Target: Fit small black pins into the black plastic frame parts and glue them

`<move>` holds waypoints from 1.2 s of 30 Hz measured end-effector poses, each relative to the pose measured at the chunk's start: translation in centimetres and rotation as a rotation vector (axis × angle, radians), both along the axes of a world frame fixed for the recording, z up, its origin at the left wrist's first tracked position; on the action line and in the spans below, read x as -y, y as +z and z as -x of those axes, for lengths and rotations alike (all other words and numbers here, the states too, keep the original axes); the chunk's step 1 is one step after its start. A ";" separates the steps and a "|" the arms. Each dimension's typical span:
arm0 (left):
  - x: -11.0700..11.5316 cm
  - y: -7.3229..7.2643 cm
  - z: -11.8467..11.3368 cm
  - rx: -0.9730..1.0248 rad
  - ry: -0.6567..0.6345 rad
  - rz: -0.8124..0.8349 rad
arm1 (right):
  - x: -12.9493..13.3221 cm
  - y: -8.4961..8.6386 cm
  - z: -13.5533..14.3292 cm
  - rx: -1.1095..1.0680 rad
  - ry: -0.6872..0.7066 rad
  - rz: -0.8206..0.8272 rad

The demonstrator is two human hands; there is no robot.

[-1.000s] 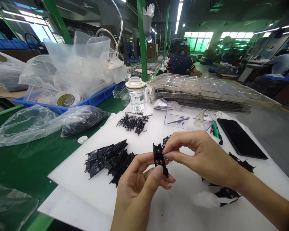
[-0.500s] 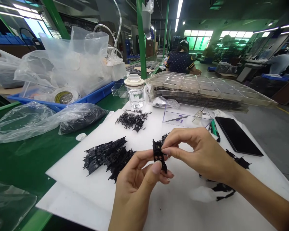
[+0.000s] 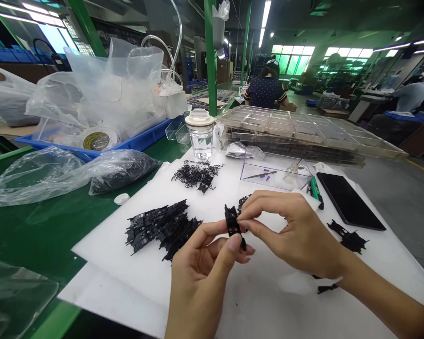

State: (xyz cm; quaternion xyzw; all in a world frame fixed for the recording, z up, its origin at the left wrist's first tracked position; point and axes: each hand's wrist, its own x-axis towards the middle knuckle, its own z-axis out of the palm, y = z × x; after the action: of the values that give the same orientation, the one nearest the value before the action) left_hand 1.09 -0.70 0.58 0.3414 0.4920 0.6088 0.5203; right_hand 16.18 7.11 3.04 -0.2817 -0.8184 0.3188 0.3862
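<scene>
My left hand [image 3: 207, 263] grips a small black plastic part [image 3: 232, 221] between thumb and fingers, tilted above the white sheet [image 3: 127, 287]. At the part's right edge, the thumb and index finger of my right hand [image 3: 286, 226] are pinched together; whatever they hold is too small to make out. A stack of similar black parts [image 3: 159, 226] lies left of my hands. Behind it is a heap of thin black pieces [image 3: 198, 174]. Small black pieces [image 3: 243, 202] show partly behind my right hand, and more black parts [image 3: 349, 238] lie beside my right wrist.
A lidded jar [image 3: 200, 136] stands behind the heap. Clear compartment trays [image 3: 304, 125] are stacked at the back. A black phone [image 3: 349, 200] lies right, beside a green tool [image 3: 315, 192]. Plastic bags fill a blue tray [image 3: 134, 141] at left. A person [image 3: 266, 89] sits farther off.
The view has shifted slightly, moving the table items a little to the right. My right wrist has moved a little, showing more of the black parts beside it. Both hands stay at the held part.
</scene>
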 end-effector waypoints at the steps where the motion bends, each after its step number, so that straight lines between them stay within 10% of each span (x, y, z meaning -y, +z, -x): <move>1: 0.0 0.0 0.0 0.001 0.002 -0.001 | 0.0 -0.1 0.0 -0.004 0.007 -0.013; 19: 0.1 -0.2 -0.1 -0.038 0.033 -0.064 | -0.3 -1.0 0.0 -0.059 0.083 -0.197; 36: -0.1 -0.5 0.1 0.032 0.005 -0.087 | -0.6 -0.1 -0.3 -0.174 0.078 0.351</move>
State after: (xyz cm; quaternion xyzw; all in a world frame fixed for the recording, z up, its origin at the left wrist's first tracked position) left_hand 1.02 -0.61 0.04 0.3527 0.4575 0.6363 0.5112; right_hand 16.52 7.67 2.90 -0.2842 -0.7241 0.4945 0.3877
